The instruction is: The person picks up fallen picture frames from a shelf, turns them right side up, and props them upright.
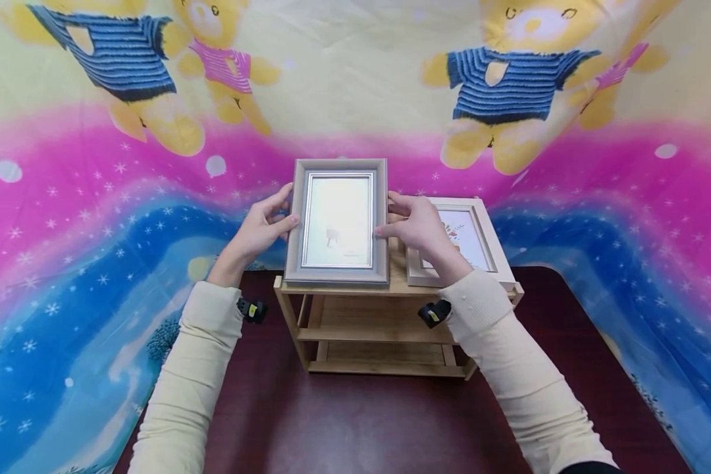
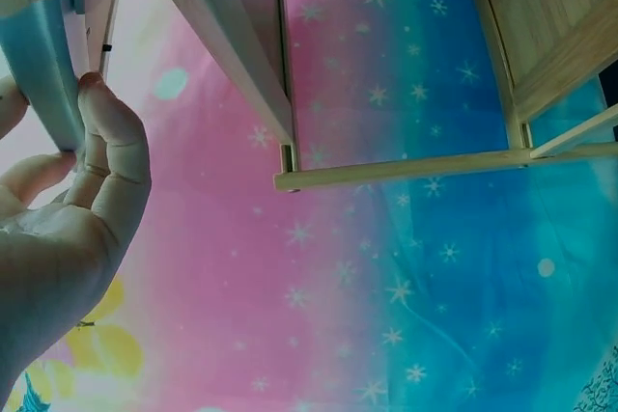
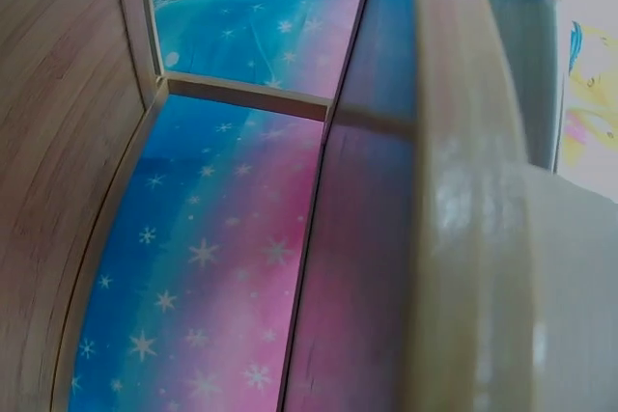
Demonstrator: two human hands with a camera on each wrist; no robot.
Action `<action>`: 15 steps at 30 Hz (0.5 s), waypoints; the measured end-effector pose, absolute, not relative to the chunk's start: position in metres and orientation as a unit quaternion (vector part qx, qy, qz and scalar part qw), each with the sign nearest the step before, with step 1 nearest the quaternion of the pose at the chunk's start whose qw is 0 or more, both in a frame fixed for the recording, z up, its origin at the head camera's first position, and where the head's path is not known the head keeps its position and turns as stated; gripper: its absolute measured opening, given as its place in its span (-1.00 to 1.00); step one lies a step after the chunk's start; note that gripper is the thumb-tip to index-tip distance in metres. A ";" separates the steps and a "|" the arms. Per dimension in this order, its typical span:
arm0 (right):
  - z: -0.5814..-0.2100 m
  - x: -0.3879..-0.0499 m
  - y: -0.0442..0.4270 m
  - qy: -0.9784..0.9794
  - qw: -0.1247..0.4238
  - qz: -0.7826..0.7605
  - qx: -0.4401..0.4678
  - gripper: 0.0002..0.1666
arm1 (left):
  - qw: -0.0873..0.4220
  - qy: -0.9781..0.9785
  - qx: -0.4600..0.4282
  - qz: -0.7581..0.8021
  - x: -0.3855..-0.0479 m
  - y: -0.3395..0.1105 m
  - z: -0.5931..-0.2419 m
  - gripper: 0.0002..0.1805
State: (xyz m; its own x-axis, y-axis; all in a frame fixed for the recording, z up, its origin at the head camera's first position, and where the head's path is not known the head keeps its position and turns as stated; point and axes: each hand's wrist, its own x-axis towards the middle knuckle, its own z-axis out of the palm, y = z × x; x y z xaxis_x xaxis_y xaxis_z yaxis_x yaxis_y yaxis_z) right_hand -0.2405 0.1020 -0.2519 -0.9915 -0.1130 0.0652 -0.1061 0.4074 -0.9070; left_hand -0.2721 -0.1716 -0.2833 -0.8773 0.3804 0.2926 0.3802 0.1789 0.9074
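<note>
A grey picture frame (image 1: pixel 339 220) leans back a little at the left end of the top of a wooden shelf rack (image 1: pixel 379 335). My left hand (image 1: pixel 262 224) holds its left edge, thumb on the front and fingers behind. On the opposite edge my right hand (image 1: pixel 419 227) grips with the thumb on the front border. Glare whitens most of the picture. In the left wrist view, the fingers of the left hand (image 2: pixel 72 205) pinch the frame's side (image 2: pixel 43 74). The right wrist view does not show the right hand.
A cream picture frame (image 1: pixel 487 232) with a flower print lies on the rack's right side, partly behind my right wrist. The rack stands on a dark red table (image 1: pixel 343 421). A cloth backdrop (image 1: pixel 355 85) with bears and snowflakes closes in the back and sides.
</note>
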 end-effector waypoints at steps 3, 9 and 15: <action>-0.252 -0.239 0.102 0.833 -0.009 -0.549 -0.064 -0.07 | -0.016 0.756 0.255 0.602 -0.271 -0.171 -0.282 -0.32; -0.252 -0.238 0.103 0.829 -0.030 -0.556 -0.058 -0.07 | -0.045 0.739 0.265 0.617 -0.268 -0.168 -0.278 -0.32; -0.252 -0.236 0.104 0.821 -0.039 -0.567 -0.059 -0.07 | -0.061 0.739 0.261 0.618 -0.267 -0.167 -0.277 -0.33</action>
State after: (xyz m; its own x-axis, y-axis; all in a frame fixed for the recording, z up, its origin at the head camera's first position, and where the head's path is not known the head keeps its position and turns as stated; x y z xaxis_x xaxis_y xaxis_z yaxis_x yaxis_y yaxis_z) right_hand -0.2365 0.1038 -0.2521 -0.9900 -0.0538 0.1307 -0.1413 0.3503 -0.9259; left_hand -0.2675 -0.1666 -0.2767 -0.8565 0.3107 0.4122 0.4610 0.1011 0.8816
